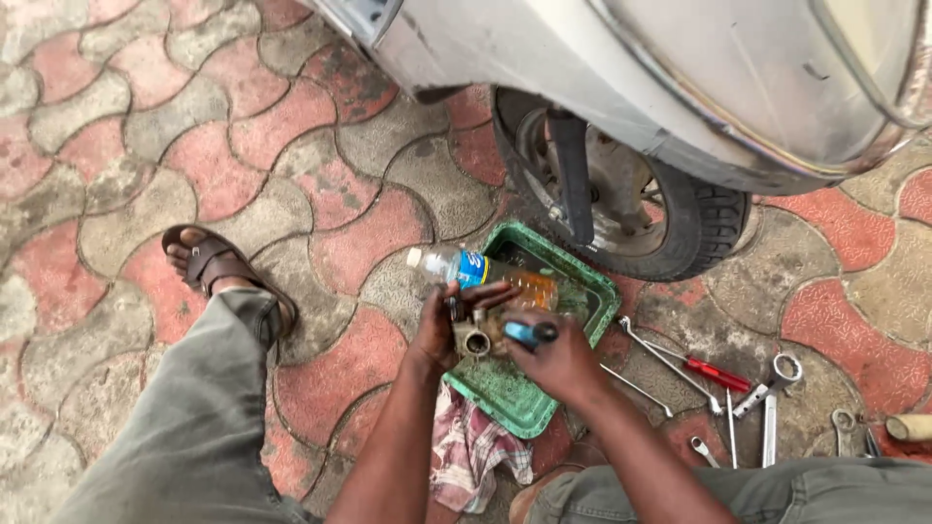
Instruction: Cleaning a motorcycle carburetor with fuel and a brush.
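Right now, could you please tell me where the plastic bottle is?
In the head view, the plastic bottle lies on its side across the left rim of the green tray, just above the left hand and left of the scooter wheel.

Left hand (449, 330) and right hand (555, 361) both fisted, side by side, forearms converging.

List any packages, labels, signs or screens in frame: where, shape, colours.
Plastic bottle: lies on its side across the green tray, just beyond the hands; clear, white cap, amber liquid inside.
Bottle label: a band wrapped round the bottle near its cap end; blue with white.
No signs or screens in view.
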